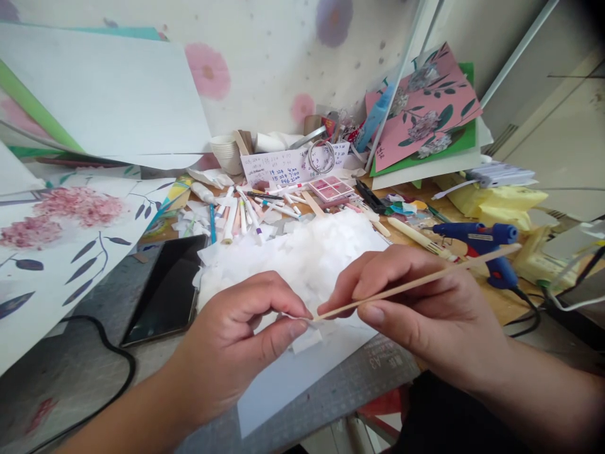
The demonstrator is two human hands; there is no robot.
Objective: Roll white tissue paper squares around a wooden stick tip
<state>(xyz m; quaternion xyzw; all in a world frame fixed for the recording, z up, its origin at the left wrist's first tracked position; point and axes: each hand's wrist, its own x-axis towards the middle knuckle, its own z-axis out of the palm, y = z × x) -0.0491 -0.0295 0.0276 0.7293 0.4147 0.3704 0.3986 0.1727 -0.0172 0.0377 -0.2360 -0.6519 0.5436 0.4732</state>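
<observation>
Between the thumb and fingers of my right hand (pixel 416 302) lies a thin wooden stick (pixel 425 275), slanting up to the right. Its lower tip meets the fingertips of my left hand (pixel 255 328), which pinch a small piece of white paper (pixel 307 340) hanging below them. How far the paper goes round the tip is hidden by my fingers. Behind both hands spreads a loose heap of white petal-like pieces (pixel 307 252) on a white sheet (pixel 283 391).
A dark phone (pixel 165 290) lies left of the heap. Several markers (pixel 250 214) and a pink palette (pixel 331 188) sit behind it. At right is a blue glue gun (pixel 486 243) with its cord. Flower pictures (pixel 85 214) stand at left. The grey cutting mat (pixel 350 384) lies beneath.
</observation>
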